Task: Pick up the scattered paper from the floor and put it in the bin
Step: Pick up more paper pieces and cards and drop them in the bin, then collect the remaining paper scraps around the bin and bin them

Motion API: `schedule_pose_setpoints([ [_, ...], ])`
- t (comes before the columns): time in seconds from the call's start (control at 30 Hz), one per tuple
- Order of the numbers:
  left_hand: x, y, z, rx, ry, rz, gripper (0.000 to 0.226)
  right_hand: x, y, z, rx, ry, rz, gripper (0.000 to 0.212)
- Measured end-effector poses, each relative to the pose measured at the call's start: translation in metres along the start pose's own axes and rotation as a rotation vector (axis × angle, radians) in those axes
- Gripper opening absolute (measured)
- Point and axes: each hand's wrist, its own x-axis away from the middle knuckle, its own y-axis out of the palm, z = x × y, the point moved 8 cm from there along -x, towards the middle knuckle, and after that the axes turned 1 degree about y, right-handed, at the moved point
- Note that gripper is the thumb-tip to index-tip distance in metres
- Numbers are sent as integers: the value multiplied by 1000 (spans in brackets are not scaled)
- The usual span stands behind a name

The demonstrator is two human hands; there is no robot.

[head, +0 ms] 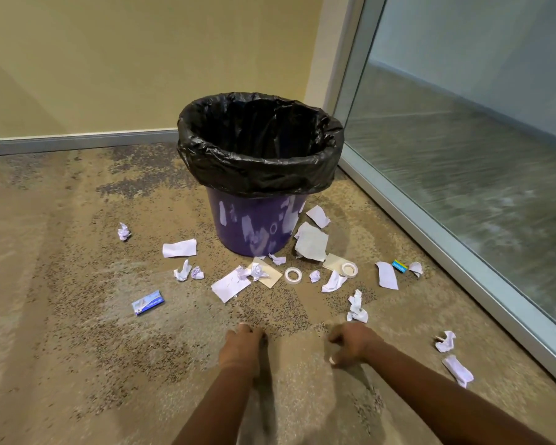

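A purple bin point(254, 226) with a black liner point(260, 168) stands in the corner of the speckled floor. Several white paper scraps lie in front of it: a flat sheet point(230, 285), a strip point(179, 248), a crumpled ball point(123, 231), a large folded sheet point(312, 242), a twisted piece point(357, 308) and two pieces at the right point(445, 342), point(458, 370). My left hand point(243, 346) and my right hand point(350, 343) hover low over bare floor in front of the litter, fingers curled, with nothing seen in them.
Two tape rolls point(293, 275), point(349, 269) and a blue packet point(147, 302) lie among the paper. A small blue and yellow box point(399, 266) sits near the glass wall point(463, 187) on the right. A yellow wall point(126, 75) runs behind the bin.
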Motion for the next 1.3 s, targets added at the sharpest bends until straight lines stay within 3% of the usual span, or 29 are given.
schedule_pose_setpoints([
  [0.07, -7, -11, 2, 15, 3, 54, 52, -10, -29, 3, 26, -20, 186, 14],
  [0.17, -19, -31, 9, -38, -9, 142, 33, -30, -64, 14, 29, -58, 364, 18],
  [0.27, -38, -47, 24, -81, 9, 277, 33, -59, -90, 28, -63, -82, 452, 28],
  [0.37, -59, -54, 39, -44, -12, 347, 46, -86, -101, 38, -89, -52, 431, 51],
  [0.53, -86, -63, 35, 69, -249, 347, 84, -117, -99, 48, -157, 13, 283, 92],
  [0.63, -101, -65, 12, 304, -415, 330, 95, -130, -95, 46, -178, 17, 189, 102],
  [0.73, -116, -66, 4, 585, -463, 316, 102, -137, -93, 38, -291, -15, 151, 106],
  [0.83, -129, -63, 22, 575, -458, 293, 101, -140, -82, 25, -387, -46, 119, 108],
  [0.97, -142, -52, 60, 414, -354, 300, 87, -137, -69, 4, -338, -88, 181, 98],
  [1.13, -126, -51, 75, 363, -311, 394, 36, -124, -61, -20, -314, -135, 251, 47],
  [1.3, -114, -39, 61, 540, -348, 354, 58, -106, -49, -32, -429, -259, 288, 30],
])
